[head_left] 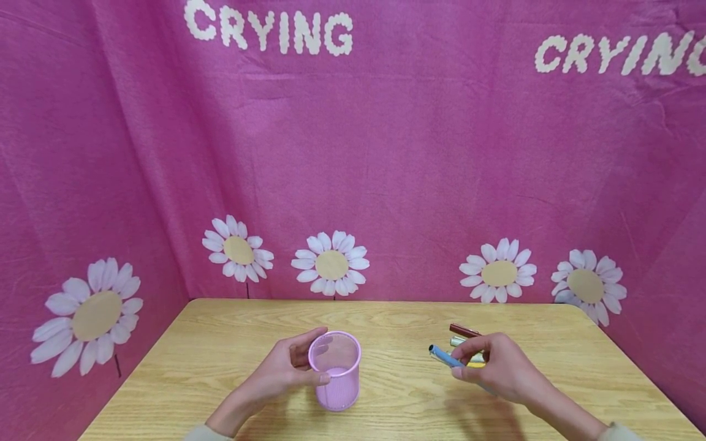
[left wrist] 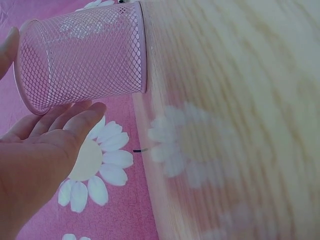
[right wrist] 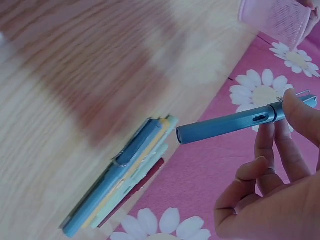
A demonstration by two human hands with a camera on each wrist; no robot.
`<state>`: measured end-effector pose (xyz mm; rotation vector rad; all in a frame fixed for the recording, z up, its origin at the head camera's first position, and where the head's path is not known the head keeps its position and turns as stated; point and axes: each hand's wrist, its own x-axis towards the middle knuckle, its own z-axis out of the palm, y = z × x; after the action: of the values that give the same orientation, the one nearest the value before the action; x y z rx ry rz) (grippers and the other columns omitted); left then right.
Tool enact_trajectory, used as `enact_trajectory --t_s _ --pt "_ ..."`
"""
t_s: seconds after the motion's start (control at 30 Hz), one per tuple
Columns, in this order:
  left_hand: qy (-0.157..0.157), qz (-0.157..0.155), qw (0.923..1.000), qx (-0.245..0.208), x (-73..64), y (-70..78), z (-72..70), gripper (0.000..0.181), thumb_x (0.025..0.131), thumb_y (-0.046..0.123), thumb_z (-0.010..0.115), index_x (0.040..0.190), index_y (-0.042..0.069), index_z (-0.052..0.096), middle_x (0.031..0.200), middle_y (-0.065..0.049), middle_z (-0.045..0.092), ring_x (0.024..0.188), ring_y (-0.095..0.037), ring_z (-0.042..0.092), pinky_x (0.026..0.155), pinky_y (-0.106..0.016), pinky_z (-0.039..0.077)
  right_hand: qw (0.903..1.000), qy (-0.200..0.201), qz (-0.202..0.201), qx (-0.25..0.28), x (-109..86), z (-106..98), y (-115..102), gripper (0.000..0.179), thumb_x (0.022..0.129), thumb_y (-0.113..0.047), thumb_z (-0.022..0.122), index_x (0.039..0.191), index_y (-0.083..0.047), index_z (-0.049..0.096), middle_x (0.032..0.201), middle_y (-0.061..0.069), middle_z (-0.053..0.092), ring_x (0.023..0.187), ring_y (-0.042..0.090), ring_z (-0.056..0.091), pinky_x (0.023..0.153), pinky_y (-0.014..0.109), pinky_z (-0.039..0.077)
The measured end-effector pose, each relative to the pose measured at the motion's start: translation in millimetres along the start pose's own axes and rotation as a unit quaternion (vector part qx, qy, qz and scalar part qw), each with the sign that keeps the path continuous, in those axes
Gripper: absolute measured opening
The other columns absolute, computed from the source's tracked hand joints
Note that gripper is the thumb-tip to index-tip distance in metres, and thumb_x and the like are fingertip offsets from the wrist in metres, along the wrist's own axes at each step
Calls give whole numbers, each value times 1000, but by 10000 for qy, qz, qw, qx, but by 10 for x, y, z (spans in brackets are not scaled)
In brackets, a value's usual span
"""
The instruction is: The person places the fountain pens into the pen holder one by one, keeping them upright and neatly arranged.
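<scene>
A pink mesh pen holder (head_left: 338, 395) stands upright on the table, its mouth facing up. My left hand (head_left: 278, 370) holds it from the left, thumb on the near side by the rim and fingers round the far side. To the right, my right hand (head_left: 499, 367) pinches a blue fountain pen (right wrist: 225, 124) near its clip, above the table. Beneath that hand several pens lie side by side: another blue pen (right wrist: 107, 180), a yellow pen (head_left: 477, 365), a pale green pen (head_left: 457, 342) and a dark red pen (head_left: 463, 330).
The light wooden table (head_left: 265, 318) ends at a pink cloth (head_left: 408, 184) with printed daisies, which hangs behind it and along both sides. Bare wood lies between the pen holder and the pens.
</scene>
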<state>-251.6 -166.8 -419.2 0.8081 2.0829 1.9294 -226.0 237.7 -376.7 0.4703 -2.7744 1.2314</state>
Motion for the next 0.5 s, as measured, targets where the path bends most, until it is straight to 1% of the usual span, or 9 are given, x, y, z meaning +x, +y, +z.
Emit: enact_trajectory --t_s 0.07,0.13,0.2,0.23,0.3,0.33,0.4,0.47,0.5 --pt "-9 -7 10000 -22 1 2 -2 87 88 2 82 156 -16 32 153 -35 45 141 -54 40 112 -51 43 9999 44 56 127 21 9 -45 14 81 -12 91 91 -14 82 94 1 76 64 14 43 57 28 34" --pt "-7 -17 10000 -21 2 3 -5 87 88 2 82 156 -16 32 153 -35 45 141 -54 41 112 -51 43 9996 97 84 253 43 19 -83 13 82 -12 91 91 -14 82 104 4 77 70 19 54 57 29 34" --pt "15 -31 10000 2 1 6 -7 86 88 2 82 156 -15 32 153 -35 46 141 -53 41 112 -50 43 9992 117 86 370 64 31 -120 12 83 -12 90 91 -14 82 106 3 78 94 29 67 57 29 35" --pt "22 -32 10000 9 1 8 -7 86 88 2 82 156 -15 33 153 -34 46 141 -53 42 112 -50 43 9990 121 124 411 70 38 -140 12 83 -12 90 91 -14 82 101 2 78 108 34 68 57 28 35" --pt "19 -36 10000 13 2 8 -6 86 88 2 82 156 -15 33 153 -34 46 140 -52 42 112 -50 43 9985 143 173 499 81 55 -169 12 84 -12 90 92 -13 82 94 0 78 123 39 63 58 28 35" --pt "13 -39 10000 15 2 7 -7 86 88 2 82 156 -15 33 153 -33 47 140 -52 43 112 -51 42 9984 150 173 518 86 64 -179 12 84 -12 90 93 -12 82 88 -2 76 120 37 64 57 28 35" --pt "1 -40 10000 6 1 5 -7 86 88 2 82 156 -15 32 153 -33 47 139 -53 44 112 -51 42 9979 160 180 606 93 89 -205 14 83 -12 90 95 -11 82 86 -2 75 92 28 66 57 27 36" --pt "-16 -38 10000 -2 -1 1 -9 86 89 3 82 156 -16 32 153 -34 47 138 -53 46 113 -52 42 9974 176 113 687 105 114 -227 16 83 -11 90 97 -8 82 86 -1 74 70 18 52 57 27 36" --pt "-20 -40 10000 -4 -3 0 -11 86 89 3 82 156 -16 32 153 -34 47 137 -53 46 113 -52 41 9972 183 61 729 112 126 -242 17 83 -11 89 98 -8 82 85 0 73 68 14 49 56 27 37"
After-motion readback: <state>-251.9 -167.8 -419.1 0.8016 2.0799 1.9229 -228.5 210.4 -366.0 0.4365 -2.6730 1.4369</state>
